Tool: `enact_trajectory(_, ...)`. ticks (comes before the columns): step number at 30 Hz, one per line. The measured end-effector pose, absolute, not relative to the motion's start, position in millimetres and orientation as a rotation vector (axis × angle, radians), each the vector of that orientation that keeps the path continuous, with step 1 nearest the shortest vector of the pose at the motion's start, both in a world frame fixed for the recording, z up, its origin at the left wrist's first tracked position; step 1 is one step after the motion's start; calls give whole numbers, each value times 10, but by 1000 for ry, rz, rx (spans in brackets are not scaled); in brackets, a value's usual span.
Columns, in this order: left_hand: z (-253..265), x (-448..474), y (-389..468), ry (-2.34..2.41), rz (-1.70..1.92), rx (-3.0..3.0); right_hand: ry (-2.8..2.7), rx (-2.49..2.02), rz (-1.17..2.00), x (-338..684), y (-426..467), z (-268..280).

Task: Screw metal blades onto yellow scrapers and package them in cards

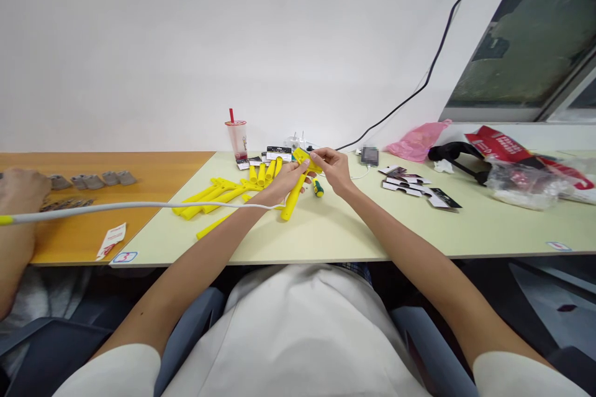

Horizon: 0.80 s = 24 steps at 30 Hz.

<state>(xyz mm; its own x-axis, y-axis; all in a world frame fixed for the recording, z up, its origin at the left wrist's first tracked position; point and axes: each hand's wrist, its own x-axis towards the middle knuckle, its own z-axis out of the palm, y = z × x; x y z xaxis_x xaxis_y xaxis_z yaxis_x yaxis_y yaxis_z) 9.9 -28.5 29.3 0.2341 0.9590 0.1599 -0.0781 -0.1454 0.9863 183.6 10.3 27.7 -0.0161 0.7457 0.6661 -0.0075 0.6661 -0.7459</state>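
My left hand (287,178) is closed around a yellow plastic tool (292,200), which has a round handle and a wide, flat head. The handle slants down toward me and the head points up and away. At the right end of that head, my right hand (331,167) has its thumb and fingers pinched on the tool; any small part between them is hidden. Just below my right hand lies a green and yellow screwdriver handle (318,188). Several similar yellow tools (212,198) lie in a pile left of my left hand.
A drink cup (238,139) with a red straw stands at the back. Printed cards (412,186) lie to the right, near a pink bag (416,139) and clear plastic wrapping (524,183). A white cable (153,205) crosses the left side. Another person's hand (25,189) is far left.
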Motion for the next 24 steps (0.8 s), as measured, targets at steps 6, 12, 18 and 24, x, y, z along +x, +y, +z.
enact_trajectory(6,297,104,-273,903,1181,1361,-1486,-639,661,1839,111,269)
enact_trajectory(12,291,105,-283,903,1182,1381,-1505,-639,637,1839,107,261)
enact_trajectory(18,279,104,-295,895,1196,1420,-1494,-638,660,1835,112,262)
enact_trajectory(24,269,103,-282,873,1178,1429,-1461,-636,717,1831,100,278)
